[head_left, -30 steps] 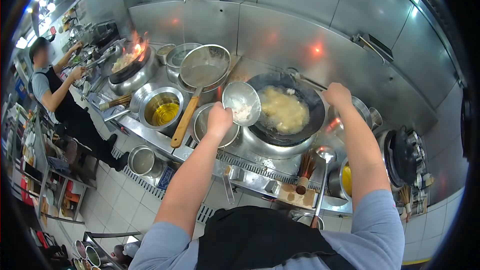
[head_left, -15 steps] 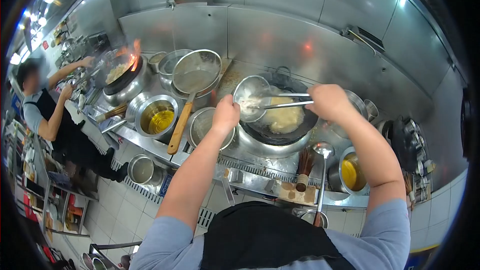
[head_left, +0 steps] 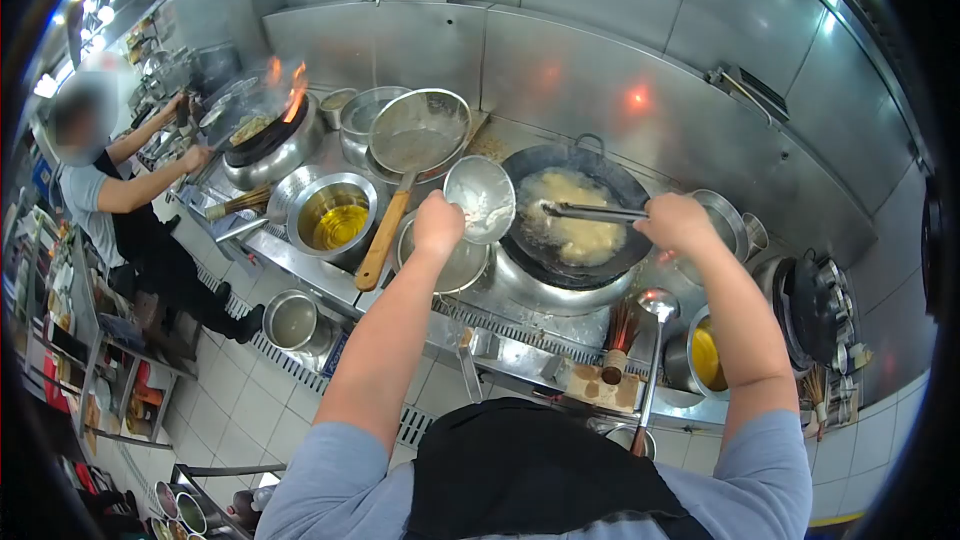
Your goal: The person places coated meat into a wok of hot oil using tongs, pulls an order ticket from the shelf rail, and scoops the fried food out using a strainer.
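My left hand (head_left: 438,225) grips the rim of a small metal bowl (head_left: 482,188), tilted so that white residue shows inside. The bowl is at the left edge of a black wok (head_left: 625,180). In the wok, pale yellow pieces (head_left: 575,230) sit in bubbling oil. Closed round a pair of metal tongs (head_left: 600,213), my right hand (head_left: 675,223) is over the wok's right side. The tongs' tips reach down to the food.
Left of the wok are a long-handled strainer (head_left: 385,240) and a pot of yellow oil (head_left: 300,225). A ladle (head_left: 652,360), a bamboo brush (head_left: 617,345) and another oil pot (head_left: 683,365) line the front edge. Further left, a person (head_left: 120,190) works at a flaming wok (head_left: 265,145).
My left hand has drawn the bowl left, off the wok's middle. The tongs have left the bowl and now point into the food. The view has shifted slightly.
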Available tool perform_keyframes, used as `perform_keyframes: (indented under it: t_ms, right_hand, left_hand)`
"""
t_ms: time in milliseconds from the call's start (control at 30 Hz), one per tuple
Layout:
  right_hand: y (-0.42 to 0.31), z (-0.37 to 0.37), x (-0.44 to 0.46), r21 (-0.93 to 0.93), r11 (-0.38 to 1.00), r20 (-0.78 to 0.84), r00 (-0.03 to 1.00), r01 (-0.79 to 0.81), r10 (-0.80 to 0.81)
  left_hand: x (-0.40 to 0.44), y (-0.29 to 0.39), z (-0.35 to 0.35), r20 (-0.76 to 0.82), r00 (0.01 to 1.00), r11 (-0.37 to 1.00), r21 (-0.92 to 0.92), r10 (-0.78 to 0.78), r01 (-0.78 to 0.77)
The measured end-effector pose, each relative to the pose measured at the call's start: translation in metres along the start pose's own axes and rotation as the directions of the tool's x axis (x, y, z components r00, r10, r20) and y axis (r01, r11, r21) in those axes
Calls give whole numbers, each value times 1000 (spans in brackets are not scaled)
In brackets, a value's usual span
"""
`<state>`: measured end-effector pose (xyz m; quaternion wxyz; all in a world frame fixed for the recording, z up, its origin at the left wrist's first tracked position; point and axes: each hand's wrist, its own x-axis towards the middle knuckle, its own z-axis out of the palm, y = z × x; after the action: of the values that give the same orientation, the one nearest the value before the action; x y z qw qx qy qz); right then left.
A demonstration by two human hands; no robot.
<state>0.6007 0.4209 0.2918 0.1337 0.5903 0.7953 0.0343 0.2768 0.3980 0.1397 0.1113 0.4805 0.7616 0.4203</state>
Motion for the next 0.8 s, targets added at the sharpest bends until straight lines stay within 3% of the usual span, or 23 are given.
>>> perform_keyframes:
  t_ms: [100, 233, 300, 400, 500, 567, 667, 800]
  right_hand:
    - [-2, 19, 13, -77, 996, -138, 989, 38, -49]
    - [0, -14, -6, 14, 998, -28, 998, -55, 55]
    - [10, -26, -18, -82, 996, -272, 961, 22, -44]
    - [8, -53, -46, -95, 984, -356, 918, 149, -173]
    - [-8, -43, -45, -38, 978, -321, 924, 207, -209]
    - [-15, -19, -29, -135, 943, -378, 864, 303, -332]
    - [-13, -27, -41, -132, 942, -316, 888, 309, -336]
    - [5, -36, -57, -98, 975, -327, 919, 201, -222]
  left_hand:
    - [-4, 5, -7, 10, 1000, 999, -35, -15, 15]
    - [-7, 1, -8, -21, 1000, 999, -36, 13, -14]
    - [-7, 1, -10, -13, 998, 997, -54, 53, -54]
    - [-9, 7, -12, 4, 995, 995, -29, 100, -100]
    - [-9, 19, -4, 18, 977, 973, -91, 214, -211]
    - [-8, 25, 5, 12, 961, 959, -76, 276, -275]
    - [-10, 28, 7, 3, 949, 948, -19, 317, -316]
    - [-11, 25, 12, -10, 934, 934, 10, 357, -357]
